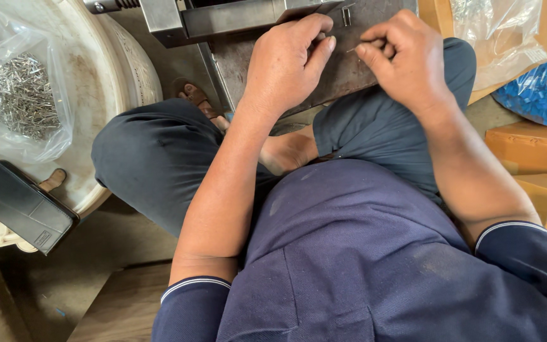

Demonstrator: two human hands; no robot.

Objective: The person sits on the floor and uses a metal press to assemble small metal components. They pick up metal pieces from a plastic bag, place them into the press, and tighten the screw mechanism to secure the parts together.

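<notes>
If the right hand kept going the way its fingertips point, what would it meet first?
The right hand, pinching a thin metal pin, points toward the left hand; it would likely meet those fingertips first, though depth is unclear.

On the dark, worn flat metal plate [343,69], the left hand [286,63] rests knuckles up, fingers curled at the plate's far edge below the grey steel machine block [223,19]. Just beside it, the right hand [403,57] pinches a thin silver metal pin [353,49]. Well left of the plate, a clear plastic bag of small silver metal pieces [20,95] lies on a white round bucket lid [106,88].
</notes>
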